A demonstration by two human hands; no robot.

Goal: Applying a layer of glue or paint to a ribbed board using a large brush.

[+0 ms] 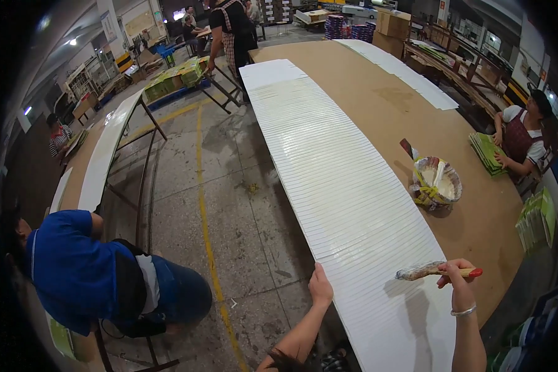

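A long row of overlapping white sheets (347, 180) runs down the brown table, their edges forming narrow strips. Most of the far stretch looks wet and shiny. In my right hand (460, 288) is a paste brush (423, 271) with a red-tipped handle, its bristles low over the near sheets, beside a wet patch. My left hand (320, 286) grips the left edge of the row, fingers together and partly hidden. Right of the row stands a bucket (437, 181) wrapped in plastic, with whitish paste and a pale stick or handle in it.
Across the brown table (384, 93) lies another row of white sheets (403, 71). At right, a person (524, 133) handles green folded sheets (488, 153). A person in blue (80, 266) works at a left-hand table; another person (232, 31) stands at the far end.
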